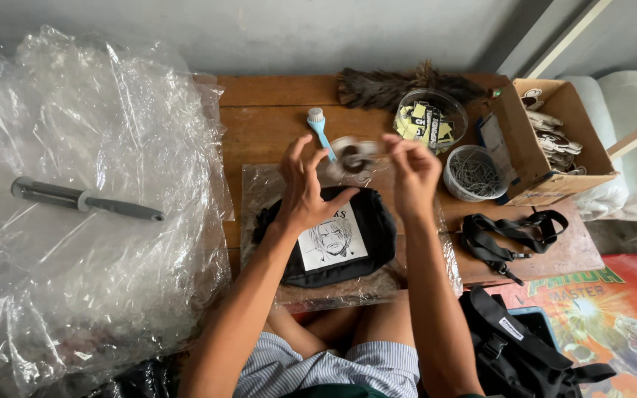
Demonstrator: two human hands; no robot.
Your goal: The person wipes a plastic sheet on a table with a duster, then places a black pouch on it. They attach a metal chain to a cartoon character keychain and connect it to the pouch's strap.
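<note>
A roll of clear tape [354,156] is held up above the middle of the wooden surface [267,118], between the two hands. The left hand [305,193] is raised with its fingers [298,151] spread and curled, the thumb stretched toward the roll; whether these fingers actually grip the roll or the tape cannot be told. The right hand [413,173] is held just beside the roll, its fingers [399,145] pinched together on what seems to be the tape's free end, though the blur leaves this uncertain. Below the hands, near the front edge of the surface, a black pouch [329,237] with a white printed patch is laid on a clear plastic sheet [259,184]. A blue brush [320,131] is seen behind the roll, toward the back edge. At the back edge a feather duster [399,85] is laid, and just in front of it a clear bowl [430,118] of yellow and black tags is placed. A round tub [473,173] of metal clips is set near the right edge, touching a cardboard box [547,136] at the back right corner. A black strap [506,234] is laid at the front right corner. Beyond the left edge, crumpled plastic film [90,206] is heaped, with a grey tool [82,199] resting on it.
</note>
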